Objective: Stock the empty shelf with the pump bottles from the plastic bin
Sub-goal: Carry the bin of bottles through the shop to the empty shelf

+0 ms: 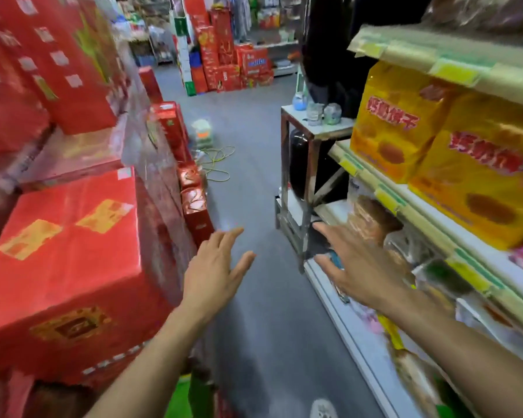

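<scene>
Both of my hands reach forward over a grey shop aisle and hold nothing. My left hand (pixel 216 267) is open with fingers spread, close to a stack of red cartons (pixel 67 245). My right hand (pixel 354 267) is open too, palm down, beside the lower shelves (pixel 360 336) on the right. No pump bottles and no plastic bin show in this view. A small metal stand (pixel 314 131) further down the aisle carries a few small jars (pixel 320 113). The picture is blurred by motion.
Red gift boxes (pixel 43 70) line the left side. Yellow biscuit packs (pixel 435 152) fill the right shelving. A yellow-green cord (pixel 218 164) and a small box lie on the floor ahead. More red cartons (pixel 233 64) stand at the aisle's far end. A dark-clothed person (pixel 329 55) stands behind the stand.
</scene>
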